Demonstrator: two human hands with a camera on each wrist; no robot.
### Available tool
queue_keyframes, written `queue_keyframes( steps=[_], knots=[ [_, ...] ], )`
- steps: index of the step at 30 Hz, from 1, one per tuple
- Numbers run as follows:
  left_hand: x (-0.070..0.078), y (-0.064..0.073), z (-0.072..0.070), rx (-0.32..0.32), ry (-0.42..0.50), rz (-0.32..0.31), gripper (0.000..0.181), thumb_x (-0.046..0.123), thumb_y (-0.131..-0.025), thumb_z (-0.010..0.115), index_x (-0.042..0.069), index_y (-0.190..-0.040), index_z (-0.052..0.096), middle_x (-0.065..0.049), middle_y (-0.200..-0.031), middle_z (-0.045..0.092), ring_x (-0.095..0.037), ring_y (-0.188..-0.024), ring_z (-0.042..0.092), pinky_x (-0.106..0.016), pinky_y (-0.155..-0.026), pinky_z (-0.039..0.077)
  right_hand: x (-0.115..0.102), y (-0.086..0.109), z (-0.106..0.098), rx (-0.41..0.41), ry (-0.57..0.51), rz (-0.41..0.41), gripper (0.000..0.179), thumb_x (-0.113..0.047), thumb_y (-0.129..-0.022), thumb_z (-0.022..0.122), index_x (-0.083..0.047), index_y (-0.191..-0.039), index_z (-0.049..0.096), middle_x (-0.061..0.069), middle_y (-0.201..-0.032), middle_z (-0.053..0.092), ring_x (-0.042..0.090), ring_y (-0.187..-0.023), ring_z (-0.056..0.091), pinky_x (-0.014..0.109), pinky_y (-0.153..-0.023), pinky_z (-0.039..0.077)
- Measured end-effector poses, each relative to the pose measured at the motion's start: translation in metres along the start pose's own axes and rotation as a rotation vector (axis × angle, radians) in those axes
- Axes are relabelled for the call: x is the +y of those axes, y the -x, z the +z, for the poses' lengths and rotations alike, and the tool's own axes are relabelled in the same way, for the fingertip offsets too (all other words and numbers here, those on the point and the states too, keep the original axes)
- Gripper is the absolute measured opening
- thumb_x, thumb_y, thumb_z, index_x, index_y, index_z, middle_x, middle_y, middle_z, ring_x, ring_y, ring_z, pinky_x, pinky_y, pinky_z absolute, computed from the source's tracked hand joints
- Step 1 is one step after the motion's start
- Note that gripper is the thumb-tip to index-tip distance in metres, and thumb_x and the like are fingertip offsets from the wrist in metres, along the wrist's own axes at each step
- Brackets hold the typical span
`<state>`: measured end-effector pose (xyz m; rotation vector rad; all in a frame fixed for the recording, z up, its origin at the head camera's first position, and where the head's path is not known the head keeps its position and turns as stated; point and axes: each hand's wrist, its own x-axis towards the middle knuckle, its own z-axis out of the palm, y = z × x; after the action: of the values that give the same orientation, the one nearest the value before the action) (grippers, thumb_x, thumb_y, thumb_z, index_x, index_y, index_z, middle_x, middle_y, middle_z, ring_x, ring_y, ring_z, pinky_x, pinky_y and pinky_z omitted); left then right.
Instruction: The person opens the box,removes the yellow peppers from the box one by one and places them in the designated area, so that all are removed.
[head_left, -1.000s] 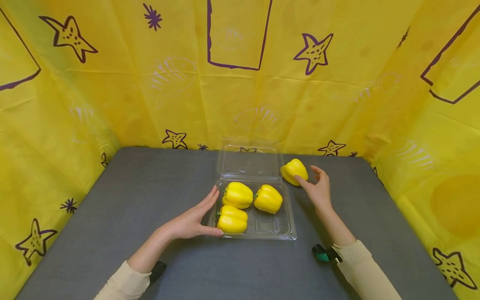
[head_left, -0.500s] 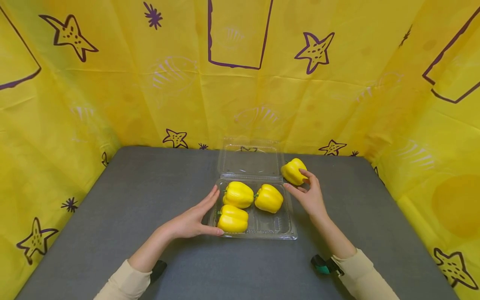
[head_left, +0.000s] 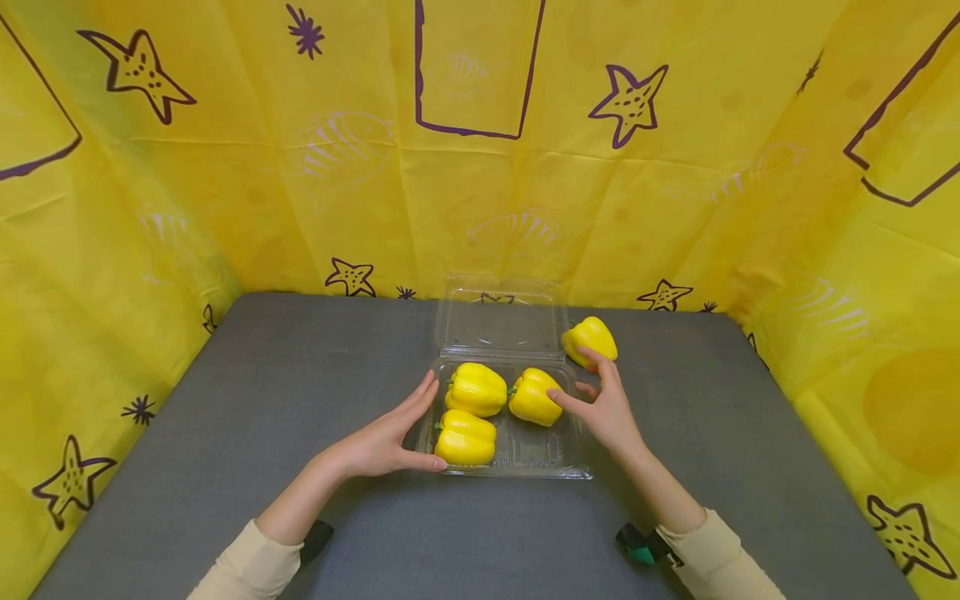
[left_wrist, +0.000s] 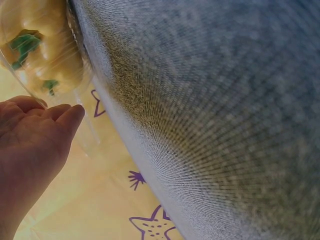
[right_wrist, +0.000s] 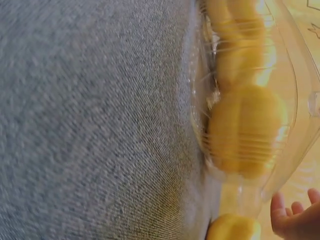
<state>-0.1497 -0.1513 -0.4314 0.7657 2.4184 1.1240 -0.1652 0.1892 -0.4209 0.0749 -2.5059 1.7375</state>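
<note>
A clear plastic clamshell container lies with its lid folded back, three yellow bell peppers inside: back left, front left and back right. Its front right section holds no pepper. Against the container's left side rests my left hand, fingers extended and thumb at the front corner. A fourth yellow bell pepper sits on the table just right of the lid. My right hand hovers by the container's right rim, fingers loosely bent and holding nothing; its thumb overlaps the back right pepper in the head view.
The grey table runs back to a yellow curtain printed with starfish and fish, which also walls in both sides. In the left wrist view, green stems show through the clear plastic.
My right hand has drawn away from the pepper beside the lid and come left and nearer, over the container's right edge. My left hand and the peppers have stayed put.
</note>
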Motion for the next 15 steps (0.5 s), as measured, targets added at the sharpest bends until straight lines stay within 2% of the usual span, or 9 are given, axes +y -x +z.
queue_keyframes(
  steps=[4,6,11,13,15],
  knots=[
    [0.0,0.0,0.0,0.001,0.001,0.0,0.117,0.047,-0.078,0.079,0.013,-0.157,0.0,0.0,-0.162,-0.013,-0.024,-0.148,0.001,-0.054,-0.114,0.017,0.0,0.003,0.003,-0.025,0.032,-0.048,0.079,-0.02,-0.078,0.084,-0.01,-0.143,0.04,0.016,-0.142,0.034,0.031,-0.125,0.036,0.049,-0.1,0.043],
    [0.0,0.0,0.0,0.001,0.001,-0.002,0.117,0.047,-0.078,0.08,0.013,-0.157,0.0,0.001,-0.162,-0.013,-0.024,-0.148,0.001,-0.054,-0.114,0.017,-0.008,0.007,0.004,-0.046,0.049,-0.085,0.078,-0.016,-0.078,0.084,-0.006,-0.142,0.04,0.018,-0.141,0.035,0.034,-0.125,0.035,0.051,-0.1,0.042],
    [0.0,0.0,0.0,0.0,0.0,-0.004,0.117,0.047,-0.078,0.079,0.013,-0.157,0.0,0.001,-0.162,-0.013,-0.024,-0.148,0.001,-0.054,-0.114,0.018,-0.003,0.008,0.008,-0.068,0.15,-0.189,0.077,-0.018,-0.076,0.086,-0.008,-0.14,0.044,0.014,-0.14,0.04,0.035,-0.123,0.039,0.052,-0.097,0.043],
    [0.0,0.0,0.0,0.0,0.001,-0.005,0.117,0.047,-0.078,0.079,0.014,-0.157,0.0,0.001,-0.162,-0.013,-0.024,-0.148,0.002,-0.054,-0.114,0.018,0.009,0.004,0.009,-0.064,0.199,-0.23,0.079,-0.024,-0.074,0.087,-0.012,-0.14,0.046,0.009,-0.14,0.042,0.033,-0.122,0.042,0.051,-0.094,0.045],
    [0.0,0.0,0.0,0.0,0.002,-0.007,0.117,0.047,-0.078,0.079,0.014,-0.157,0.0,0.002,-0.162,-0.013,-0.024,-0.148,0.001,-0.054,-0.114,0.018,0.01,0.004,0.011,-0.07,0.232,-0.263,0.079,-0.024,-0.073,0.088,-0.012,-0.139,0.046,0.009,-0.138,0.044,0.033,-0.12,0.043,0.05,-0.093,0.045]
  ],
)
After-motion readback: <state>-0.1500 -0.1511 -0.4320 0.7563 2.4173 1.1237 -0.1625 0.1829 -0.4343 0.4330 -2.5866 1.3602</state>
